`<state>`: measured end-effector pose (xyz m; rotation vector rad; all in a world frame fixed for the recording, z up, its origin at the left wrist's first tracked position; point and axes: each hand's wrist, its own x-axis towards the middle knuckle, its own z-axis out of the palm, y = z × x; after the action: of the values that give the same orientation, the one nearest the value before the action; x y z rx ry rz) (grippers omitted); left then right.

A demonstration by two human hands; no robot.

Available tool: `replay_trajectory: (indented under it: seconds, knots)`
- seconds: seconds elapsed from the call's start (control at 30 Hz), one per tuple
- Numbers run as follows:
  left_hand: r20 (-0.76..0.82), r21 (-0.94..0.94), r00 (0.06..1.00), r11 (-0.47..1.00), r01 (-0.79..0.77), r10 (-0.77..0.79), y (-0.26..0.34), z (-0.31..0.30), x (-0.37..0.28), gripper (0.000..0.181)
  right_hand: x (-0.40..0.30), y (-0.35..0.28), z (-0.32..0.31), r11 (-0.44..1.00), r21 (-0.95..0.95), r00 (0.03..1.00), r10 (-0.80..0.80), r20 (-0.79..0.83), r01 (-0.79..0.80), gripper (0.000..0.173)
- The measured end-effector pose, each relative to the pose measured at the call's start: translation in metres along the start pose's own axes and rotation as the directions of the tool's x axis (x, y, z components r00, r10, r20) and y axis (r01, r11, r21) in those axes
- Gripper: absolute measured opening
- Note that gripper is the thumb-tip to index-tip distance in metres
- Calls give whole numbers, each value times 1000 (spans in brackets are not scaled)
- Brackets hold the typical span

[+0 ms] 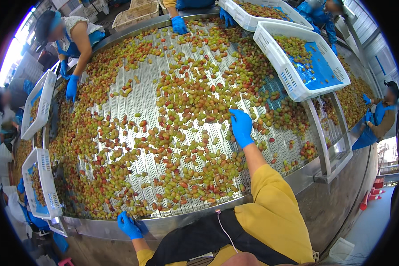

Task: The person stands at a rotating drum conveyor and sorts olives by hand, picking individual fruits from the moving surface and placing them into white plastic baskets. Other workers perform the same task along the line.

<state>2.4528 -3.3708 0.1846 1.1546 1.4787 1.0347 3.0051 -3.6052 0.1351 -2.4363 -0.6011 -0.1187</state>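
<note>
Before me a perforated metal conveyor (133,86) carries many small oval fruits (189,103), green to red, possibly jujubes or grapes. My right hand (242,128), in a blue glove, reaches over the middle of the conveyor. Its fingertips are at the right side of a dense patch of fruits; whether a fruit is pinched there is hidden. At the near metal edge (173,222), toward the left, rests my left hand (129,226), also blue-gloved. Its fingers are bent beside the nearest fruits, and I cannot see anything held in it.
On the right, a white plastic crate (292,76) with fruits and a blue lining stands on a metal frame (322,143) above the conveyor. White crates (41,184) stand at left. Across from me, a co-worker's gloved hand (72,88) reaches in; another gloved hand (179,25) is at the far edge.
</note>
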Motion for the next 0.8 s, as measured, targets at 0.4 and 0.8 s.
replay_trajectory:
  seconds: [0.4, 0.8]
  knots:
    - [60, 25, 996, 997, 68, -69, 7, 15, -25, 9, 51, 30, 46, 998, -23, 990, -62, 129, 65, 13]
    - [74, 20, 996, 998, 55, -57, 1, 28, -41, 9, 48, 35, 12, 446, 711, 838, 244, 488, -544, 29]
